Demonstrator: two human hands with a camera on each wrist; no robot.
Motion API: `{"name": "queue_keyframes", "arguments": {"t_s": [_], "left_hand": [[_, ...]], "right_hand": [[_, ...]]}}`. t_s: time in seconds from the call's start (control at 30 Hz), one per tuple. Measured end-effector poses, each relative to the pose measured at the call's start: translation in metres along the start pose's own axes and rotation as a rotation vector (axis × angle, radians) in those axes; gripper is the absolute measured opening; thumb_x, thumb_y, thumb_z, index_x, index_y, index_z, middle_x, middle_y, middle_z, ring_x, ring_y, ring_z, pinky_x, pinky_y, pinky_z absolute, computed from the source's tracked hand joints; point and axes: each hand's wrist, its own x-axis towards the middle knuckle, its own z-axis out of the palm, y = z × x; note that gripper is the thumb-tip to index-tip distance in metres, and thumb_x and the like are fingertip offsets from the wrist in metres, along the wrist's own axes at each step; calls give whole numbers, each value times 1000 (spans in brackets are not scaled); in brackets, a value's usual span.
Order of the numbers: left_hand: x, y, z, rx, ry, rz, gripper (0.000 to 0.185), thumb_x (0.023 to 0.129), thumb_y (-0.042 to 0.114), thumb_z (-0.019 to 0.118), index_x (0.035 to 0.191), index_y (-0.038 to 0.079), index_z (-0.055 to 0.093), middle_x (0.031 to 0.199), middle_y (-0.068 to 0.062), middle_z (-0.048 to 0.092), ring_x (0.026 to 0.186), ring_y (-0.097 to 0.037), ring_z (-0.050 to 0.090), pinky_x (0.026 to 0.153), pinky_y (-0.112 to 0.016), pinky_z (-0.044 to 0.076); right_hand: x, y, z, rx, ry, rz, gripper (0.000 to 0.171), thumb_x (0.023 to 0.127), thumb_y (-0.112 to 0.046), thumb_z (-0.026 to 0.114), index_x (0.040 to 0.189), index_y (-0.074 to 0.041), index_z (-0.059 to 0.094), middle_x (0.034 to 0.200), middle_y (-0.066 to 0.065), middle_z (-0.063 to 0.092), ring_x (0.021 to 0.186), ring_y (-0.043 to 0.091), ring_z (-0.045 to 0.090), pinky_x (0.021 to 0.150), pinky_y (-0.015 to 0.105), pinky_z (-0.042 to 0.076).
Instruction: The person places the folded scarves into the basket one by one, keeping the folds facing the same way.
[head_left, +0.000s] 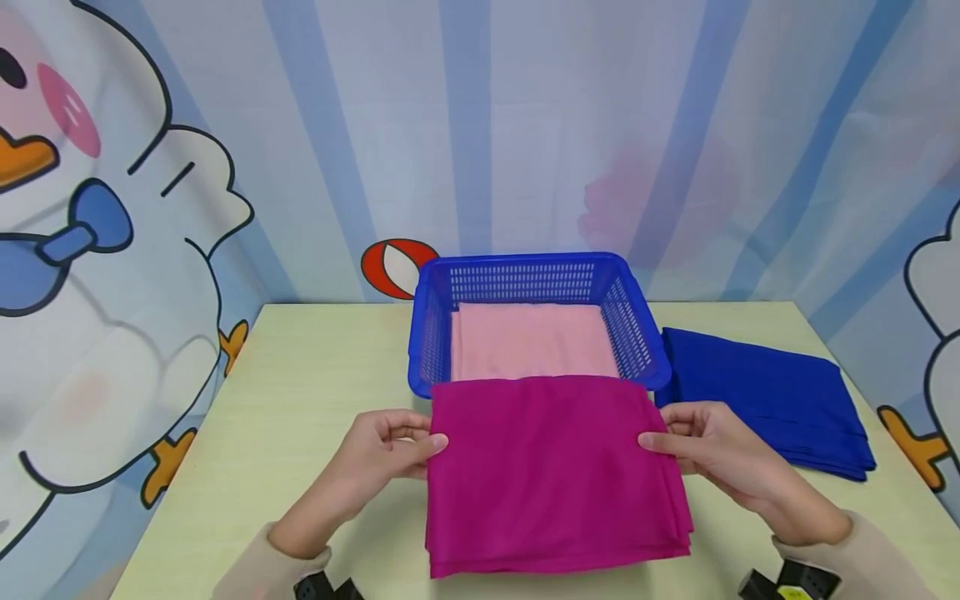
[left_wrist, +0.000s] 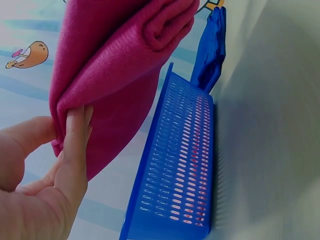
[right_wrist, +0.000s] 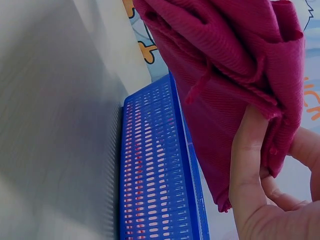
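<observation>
A folded magenta cloth (head_left: 551, 471) is lifted just in front of a blue plastic basket (head_left: 427, 333), its far edge over the basket's near rim. My left hand (head_left: 390, 450) pinches the cloth's left edge; the left wrist view shows the magenta cloth (left_wrist: 115, 65) between thumb and fingers (left_wrist: 75, 145). My right hand (head_left: 705, 446) pinches the right edge, and in the right wrist view the cloth (right_wrist: 225, 65) hangs above the basket (right_wrist: 155, 170). A folded pink cloth (head_left: 528, 342) lies inside the basket.
A stack of folded blue cloth (head_left: 765, 400) lies on the pale table (head_left: 300, 392) right of the basket. A cartoon-printed backdrop (head_left: 150, 208) stands behind and beside the table. The table's left side is bare.
</observation>
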Motion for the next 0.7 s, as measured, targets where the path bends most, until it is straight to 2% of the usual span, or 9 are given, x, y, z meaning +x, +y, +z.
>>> {"name": "queue_keyframes", "arguments": {"t_s": [0.47, 0.53, 0.7], "left_hand": [[10, 14, -5, 38, 58, 8, 32, 93, 15, 73, 114, -8, 66, 98, -15, 72, 82, -26, 73, 76, -39, 61], [13, 15, -5, 38, 71, 7, 32, 93, 14, 73, 115, -8, 66, 98, -15, 72, 83, -26, 73, 77, -39, 61], [20, 19, -7, 30, 83, 10, 32, 93, 14, 73, 116, -7, 66, 100, -15, 72, 85, -26, 73, 78, -39, 60]], "right_hand": [[11, -18, -6, -45, 28, -26, 6, 98, -12, 65, 97, -8, 70, 80, 3, 70, 76, 15, 68, 73, 31, 58], [14, -20, -6, -56, 36, -22, 6, 98, -13, 66, 95, -9, 69, 72, -1, 64, 69, 12, 62, 67, 27, 55], [19, -26, -9, -78, 53, -18, 9, 97, -15, 67, 93, -7, 67, 66, -4, 56, 61, 9, 51, 60, 25, 48]]}}
